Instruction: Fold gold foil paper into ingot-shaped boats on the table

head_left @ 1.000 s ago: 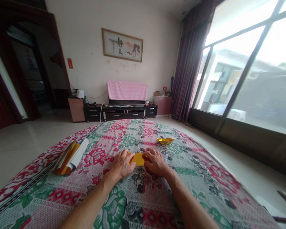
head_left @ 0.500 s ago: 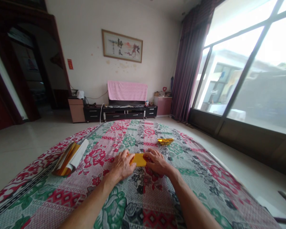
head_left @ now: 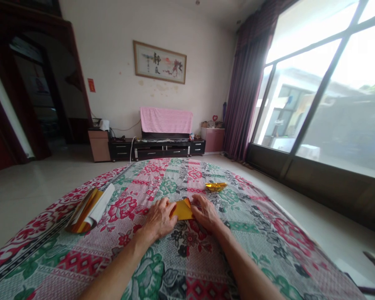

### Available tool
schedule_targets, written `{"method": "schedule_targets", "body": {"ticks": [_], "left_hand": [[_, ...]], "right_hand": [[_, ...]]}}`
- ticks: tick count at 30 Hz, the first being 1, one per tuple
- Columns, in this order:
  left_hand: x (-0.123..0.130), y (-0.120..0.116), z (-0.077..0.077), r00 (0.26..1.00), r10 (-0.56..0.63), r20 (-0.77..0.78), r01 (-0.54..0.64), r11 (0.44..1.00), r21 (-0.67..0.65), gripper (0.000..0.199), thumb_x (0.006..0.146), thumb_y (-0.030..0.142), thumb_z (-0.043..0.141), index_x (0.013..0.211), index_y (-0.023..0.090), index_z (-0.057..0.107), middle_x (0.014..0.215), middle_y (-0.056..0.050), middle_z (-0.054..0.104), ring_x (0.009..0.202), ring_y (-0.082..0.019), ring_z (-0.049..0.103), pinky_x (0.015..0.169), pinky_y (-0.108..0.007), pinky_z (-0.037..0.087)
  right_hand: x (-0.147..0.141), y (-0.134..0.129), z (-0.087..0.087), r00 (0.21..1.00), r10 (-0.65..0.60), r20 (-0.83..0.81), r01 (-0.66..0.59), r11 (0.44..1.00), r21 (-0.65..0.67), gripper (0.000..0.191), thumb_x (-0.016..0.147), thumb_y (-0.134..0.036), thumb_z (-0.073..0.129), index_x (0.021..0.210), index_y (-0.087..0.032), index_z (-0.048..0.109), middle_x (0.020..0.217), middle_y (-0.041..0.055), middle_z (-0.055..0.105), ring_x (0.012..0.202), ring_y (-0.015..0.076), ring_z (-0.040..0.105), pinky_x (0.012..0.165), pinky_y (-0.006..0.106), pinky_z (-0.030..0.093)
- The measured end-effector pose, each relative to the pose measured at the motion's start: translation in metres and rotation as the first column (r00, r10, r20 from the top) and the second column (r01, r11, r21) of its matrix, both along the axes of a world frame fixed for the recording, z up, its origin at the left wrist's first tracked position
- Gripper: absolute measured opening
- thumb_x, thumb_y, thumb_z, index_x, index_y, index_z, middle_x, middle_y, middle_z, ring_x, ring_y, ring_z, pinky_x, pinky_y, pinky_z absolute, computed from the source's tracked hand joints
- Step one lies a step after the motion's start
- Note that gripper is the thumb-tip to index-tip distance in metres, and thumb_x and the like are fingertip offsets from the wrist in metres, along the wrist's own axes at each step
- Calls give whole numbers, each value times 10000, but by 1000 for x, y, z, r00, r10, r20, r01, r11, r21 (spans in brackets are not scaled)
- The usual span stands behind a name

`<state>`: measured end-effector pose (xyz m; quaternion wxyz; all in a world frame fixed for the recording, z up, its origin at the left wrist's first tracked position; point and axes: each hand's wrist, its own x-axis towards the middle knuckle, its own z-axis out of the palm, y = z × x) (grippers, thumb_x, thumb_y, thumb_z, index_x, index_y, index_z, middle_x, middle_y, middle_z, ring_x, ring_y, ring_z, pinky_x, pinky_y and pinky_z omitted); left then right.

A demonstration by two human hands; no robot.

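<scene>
A small folded piece of gold paper [head_left: 182, 210] lies on the flowered tablecloth between my two hands. My left hand [head_left: 161, 214] grips its left end, thumb at the near side and fingers curled over the far side. At the other end, my right hand [head_left: 204, 212] has its thumb and fingers closed around the paper's right edge, where a corner is turned up. Behind my right hand sits a finished-looking gold paper ingot [head_left: 216, 187]. To the left rests a curled stack of gold and white paper sheets [head_left: 89, 211].
The round table wears a flowered cloth [head_left: 150, 266]. Past its far edge stands a low black TV cabinet [head_left: 162, 149] with a pink cloth [head_left: 166, 120] over the screen. Purple curtains [head_left: 245, 91] and large windows are on the right.
The right corner of the gold paper now shows a raised fold. My right hand's fingers have shifted slightly at that end, while my left hand stays nearly in place.
</scene>
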<state>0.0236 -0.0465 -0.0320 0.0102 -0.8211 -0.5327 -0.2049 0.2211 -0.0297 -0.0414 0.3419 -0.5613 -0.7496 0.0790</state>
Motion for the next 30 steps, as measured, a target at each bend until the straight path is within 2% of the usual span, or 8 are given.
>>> {"method": "schedule_targets", "body": {"ticks": [4,8,14,18,22,26,30], "left_hand": [[1,-1,2,1000,-29,2,29,999,14,295,785,315,495,1055,249,593,1062,-70,519,969,-213,496,871,-334,391],[1,-1,1,998,-58,4,58,998,18,252,799,299,475,999,257,622,1018,-57,537,951,-203,498,867,-329,391],[1,-1,-1,997,-71,3,71,997,42,241,798,270,476,984,247,628,988,-57,545,929,-200,496,857,-327,392],[2,-1,0,997,-76,11,75,996,56,233,813,262,459,976,248,625,973,-54,545,916,-194,499,848,-319,393],[4,0,0,998,-57,13,56,997,45,219,823,257,450,957,242,623,969,-53,543,910,-190,505,845,-317,393],[7,4,-1,1000,-29,5,29,998,48,215,841,260,424,910,228,624,945,-54,548,904,-189,507,844,-312,392],[9,7,-1,1000,-26,-9,26,999,48,224,853,260,405,862,212,624,935,-56,552,906,-187,508,840,-308,392]], "right_hand": [[-3,2,-4,997,-48,59,47,999,21,420,697,-216,533,1114,-169,525,996,75,607,927,204,533,814,300,365],[-3,4,-6,994,-54,98,53,999,9,472,666,-160,519,1137,-192,510,1043,69,589,976,212,512,840,315,338],[-4,2,-6,992,-13,125,10,1000,25,453,684,-161,516,1129,-247,508,1049,43,601,997,218,500,857,332,311],[-6,4,-6,992,-9,128,5,999,31,423,693,-163,531,1109,-236,519,1026,42,611,980,210,517,851,320,325],[-7,7,-6,995,-2,102,-4,998,59,439,703,-160,544,1136,-217,502,1099,55,575,1015,198,510,859,310,338],[-9,6,-3,991,13,132,-33,988,154,368,730,-140,534,1086,-231,536,1161,52,530,1077,198,458,894,326,309],[-11,5,2,976,51,213,-92,978,185,244,754,-165,550,984,-233,598,1117,47,556,1047,206,445,907,347,272]]}}
